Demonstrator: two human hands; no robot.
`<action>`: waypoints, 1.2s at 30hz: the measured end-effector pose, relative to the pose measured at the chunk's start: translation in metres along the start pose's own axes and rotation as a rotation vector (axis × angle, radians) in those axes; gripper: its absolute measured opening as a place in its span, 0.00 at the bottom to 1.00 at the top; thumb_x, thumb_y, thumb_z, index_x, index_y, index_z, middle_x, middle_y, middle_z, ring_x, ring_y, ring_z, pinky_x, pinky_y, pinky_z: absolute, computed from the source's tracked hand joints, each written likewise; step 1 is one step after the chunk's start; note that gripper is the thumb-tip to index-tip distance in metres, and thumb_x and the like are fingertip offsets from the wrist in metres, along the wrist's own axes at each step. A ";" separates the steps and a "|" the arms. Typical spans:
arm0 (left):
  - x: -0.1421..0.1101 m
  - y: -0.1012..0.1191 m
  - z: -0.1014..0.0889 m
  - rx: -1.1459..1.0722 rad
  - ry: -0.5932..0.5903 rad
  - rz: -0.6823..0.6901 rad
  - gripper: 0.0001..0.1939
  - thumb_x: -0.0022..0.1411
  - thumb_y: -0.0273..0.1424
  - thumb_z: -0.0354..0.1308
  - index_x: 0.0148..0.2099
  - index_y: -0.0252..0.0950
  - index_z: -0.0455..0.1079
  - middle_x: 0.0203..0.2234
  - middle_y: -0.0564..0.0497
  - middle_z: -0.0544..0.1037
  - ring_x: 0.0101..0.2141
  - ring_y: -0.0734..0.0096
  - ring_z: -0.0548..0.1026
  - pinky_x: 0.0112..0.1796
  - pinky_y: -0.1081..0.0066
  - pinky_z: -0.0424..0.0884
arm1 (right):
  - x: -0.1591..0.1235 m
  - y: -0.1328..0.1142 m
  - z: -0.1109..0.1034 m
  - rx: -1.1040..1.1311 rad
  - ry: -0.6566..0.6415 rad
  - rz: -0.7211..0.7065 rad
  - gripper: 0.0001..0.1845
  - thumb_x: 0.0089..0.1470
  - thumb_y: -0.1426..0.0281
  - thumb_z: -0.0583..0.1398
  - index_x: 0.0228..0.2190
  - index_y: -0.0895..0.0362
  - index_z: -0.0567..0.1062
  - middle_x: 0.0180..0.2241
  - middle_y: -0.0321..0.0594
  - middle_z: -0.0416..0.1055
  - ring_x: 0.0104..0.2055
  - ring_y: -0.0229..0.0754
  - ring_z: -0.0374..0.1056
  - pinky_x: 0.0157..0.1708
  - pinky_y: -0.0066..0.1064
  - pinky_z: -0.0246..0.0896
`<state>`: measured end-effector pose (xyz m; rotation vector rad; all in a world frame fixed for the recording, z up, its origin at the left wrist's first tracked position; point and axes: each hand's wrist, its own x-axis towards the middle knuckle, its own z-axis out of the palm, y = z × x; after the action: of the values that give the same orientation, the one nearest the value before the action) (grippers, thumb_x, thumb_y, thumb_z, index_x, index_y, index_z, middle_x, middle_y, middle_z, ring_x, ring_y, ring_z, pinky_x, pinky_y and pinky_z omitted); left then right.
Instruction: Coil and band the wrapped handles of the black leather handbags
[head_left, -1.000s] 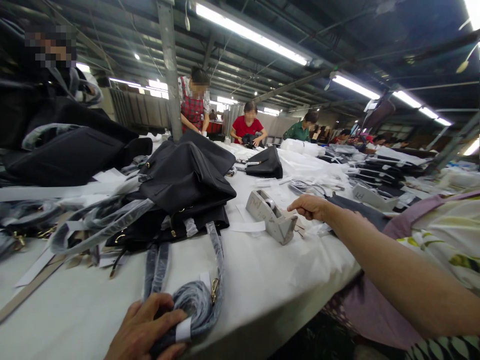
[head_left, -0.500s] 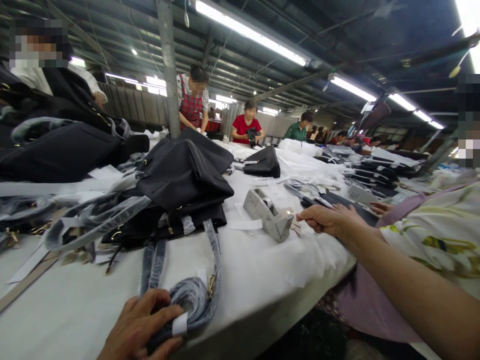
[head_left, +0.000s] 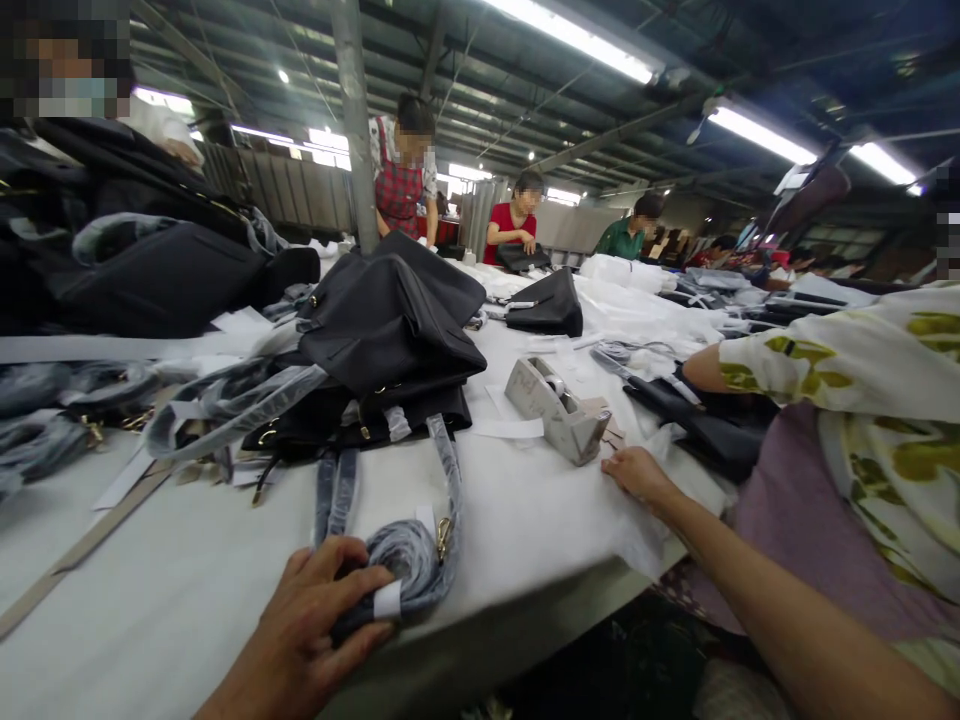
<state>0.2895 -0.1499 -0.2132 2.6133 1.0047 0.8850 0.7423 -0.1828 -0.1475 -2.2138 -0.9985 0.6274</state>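
Observation:
My left hand (head_left: 322,610) is closed on a coiled bag strap (head_left: 401,560) wrapped in clear plastic, near the front table edge. A small white label or tape piece is around the strap by my fingertips, and a gold clasp (head_left: 443,540) lies at the coil's right side. My right hand (head_left: 636,474) is pinched closed just right of the grey tape dispenser (head_left: 559,410), close to its cutting end. Whatever lies between those fingertips is too small to make out. Behind the coil sits a black handbag (head_left: 390,330) with plastic-wrapped straps.
More black bags (head_left: 172,275) and wrapped straps pile up at left. A beige strip (head_left: 82,560) crosses the white table (head_left: 225,570). At right, a co-worker's floral sleeve (head_left: 832,345) reaches over a dark bag (head_left: 697,425). A metal post (head_left: 354,130) rises behind.
My right hand has drawn slightly down and back from the dispenser's cutting end. My left hand keeps its hold on the coiled strap. The co-worker at right has leaned farther over the table.

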 end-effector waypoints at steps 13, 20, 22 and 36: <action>0.009 0.022 -0.018 -0.080 -0.172 -0.120 0.14 0.55 0.33 0.64 0.46 0.42 0.74 0.41 0.49 0.67 0.44 0.64 0.67 0.46 0.62 0.59 | -0.207 -0.093 0.166 0.612 -0.698 -0.109 0.20 0.47 0.49 0.62 0.20 0.53 0.71 0.11 0.32 0.57 0.15 0.33 0.45 0.19 0.29 0.40; 0.006 0.019 -0.016 -0.099 -0.161 -0.089 0.15 0.55 0.34 0.64 0.47 0.40 0.72 0.42 0.47 0.67 0.45 0.62 0.66 0.46 0.60 0.57 | -0.213 -0.089 0.201 0.548 -0.477 -0.032 0.21 0.45 0.49 0.62 0.18 0.52 0.70 0.12 0.32 0.57 0.16 0.34 0.46 0.18 0.29 0.40; 0.007 0.018 -0.017 -0.105 -0.167 -0.083 0.14 0.56 0.32 0.63 0.46 0.40 0.72 0.41 0.47 0.68 0.45 0.61 0.66 0.45 0.60 0.57 | -0.218 -0.089 0.203 0.555 -0.399 -0.003 0.20 0.45 0.49 0.62 0.19 0.52 0.72 0.12 0.33 0.58 0.16 0.34 0.46 0.18 0.29 0.40; 0.013 0.014 -0.025 -0.089 -0.249 -0.062 0.14 0.56 0.33 0.59 0.47 0.41 0.72 0.42 0.47 0.67 0.44 0.60 0.66 0.44 0.59 0.58 | -0.230 -0.097 0.220 0.694 -0.301 0.188 0.26 0.45 0.49 0.62 0.26 0.61 0.71 0.12 0.29 0.58 0.15 0.28 0.45 0.17 0.24 0.36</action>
<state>0.2896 -0.1521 -0.1817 2.5238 0.9508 0.5593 0.4170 -0.2375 -0.1949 -1.6246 -0.5780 1.2103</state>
